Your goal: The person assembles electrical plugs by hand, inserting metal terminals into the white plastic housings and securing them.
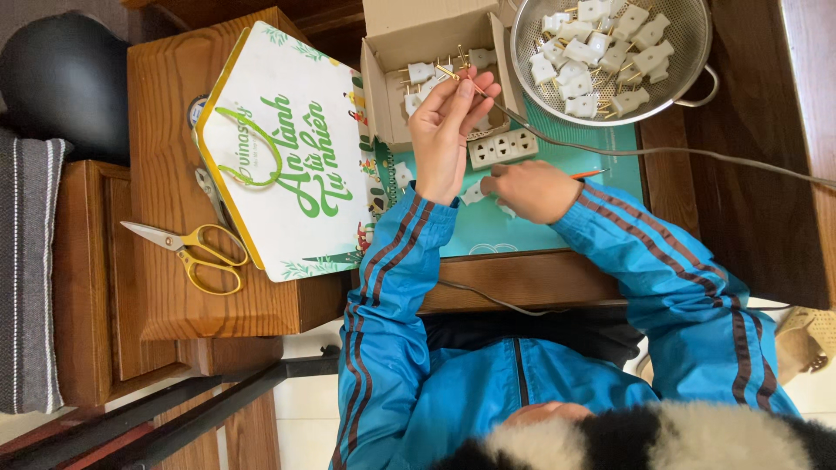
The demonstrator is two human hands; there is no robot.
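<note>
L hand (442, 139): fingertips pinched shut on thin brass pin (461, 78), over cardboard box (392, 52) of white plugs. R hand (529, 191): curled closed on white plug body (475, 193) w/ orange tool (589, 174). Risk: pin slips into box if pinch slackens; trailing grey cable (662, 152) may snag sleeve

Soft even daylight, sharp focus, faint shadows, no glare

You have a house-shaped white carton (292, 148) with a yellow edge, green lettering and leafy decoration lying flat on the wooden counter (165, 261), left of your hands. Above them, an open brown cardboard box (396, 39) sits with its flaps spread, white plugs inside.
</note>
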